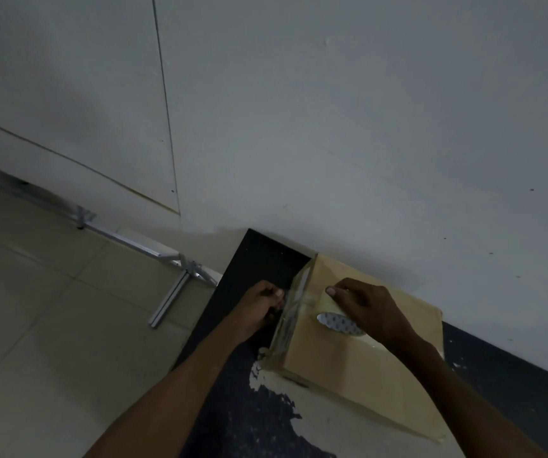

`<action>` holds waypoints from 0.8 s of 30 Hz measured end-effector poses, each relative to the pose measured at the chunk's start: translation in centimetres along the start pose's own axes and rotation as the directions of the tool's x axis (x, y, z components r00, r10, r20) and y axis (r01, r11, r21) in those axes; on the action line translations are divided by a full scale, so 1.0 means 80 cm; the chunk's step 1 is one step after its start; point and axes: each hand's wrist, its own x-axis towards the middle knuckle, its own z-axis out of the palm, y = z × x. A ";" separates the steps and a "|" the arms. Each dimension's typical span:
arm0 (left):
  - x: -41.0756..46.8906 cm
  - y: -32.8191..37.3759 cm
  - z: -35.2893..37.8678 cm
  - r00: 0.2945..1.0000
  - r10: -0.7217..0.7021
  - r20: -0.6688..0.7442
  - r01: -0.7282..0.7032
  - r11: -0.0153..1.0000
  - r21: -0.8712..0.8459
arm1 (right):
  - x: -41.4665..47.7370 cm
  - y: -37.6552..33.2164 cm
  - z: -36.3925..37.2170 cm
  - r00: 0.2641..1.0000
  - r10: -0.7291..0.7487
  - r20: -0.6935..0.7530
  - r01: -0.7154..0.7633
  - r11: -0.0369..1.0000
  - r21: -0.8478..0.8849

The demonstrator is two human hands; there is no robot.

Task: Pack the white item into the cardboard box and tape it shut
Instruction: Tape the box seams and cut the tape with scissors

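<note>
A closed cardboard box (348,365) lies on a black table (259,259) against the wall. My right hand (368,312) grips a roll of clear tape (340,322) on the box's top near its left edge. A strip of clear tape (294,302) runs from the roll over that edge and down the left side. My left hand (261,307) pinches the tape's end beside the box's left face. The white item is hidden from view.
A white wall (332,127) stands right behind the table. The table's surface has worn pale patches (272,398) near the box's front corner. A metal stand's legs (173,289) lie on the tiled floor to the left.
</note>
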 end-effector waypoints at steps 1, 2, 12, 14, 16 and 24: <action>0.002 -0.004 0.001 1.000 -0.017 0.003 0.017 1.000 -0.023 | 0.001 -0.001 0.000 1.000 -0.003 0.003 0.003 1.000 0.003; 0.003 -0.007 0.002 1.000 -0.031 0.008 0.031 0.999 -0.045 | 0.002 -0.001 0.001 1.000 -0.009 0.005 0.009 1.000 -0.002; 0.014 -0.023 0.013 0.992 -0.123 0.018 0.123 0.992 -0.032 | 0.001 -0.002 0.003 1.000 -0.016 0.021 0.017 1.000 -0.020; 0.016 -0.029 0.017 0.992 -0.124 -0.016 0.124 0.992 0.019 | 0.002 0.000 0.005 1.000 -0.023 0.013 0.023 0.999 -0.022; 0.019 -0.035 0.024 0.992 -0.111 -0.061 0.115 0.992 0.061 | 0.001 0.001 0.006 1.000 -0.009 0.005 0.009 1.000 -0.007; 0.014 -0.037 0.038 0.968 -0.174 -0.184 0.195 0.975 0.103 | 0.000 0.002 0.010 1.000 0.000 -0.003 0.000 1.000 0.019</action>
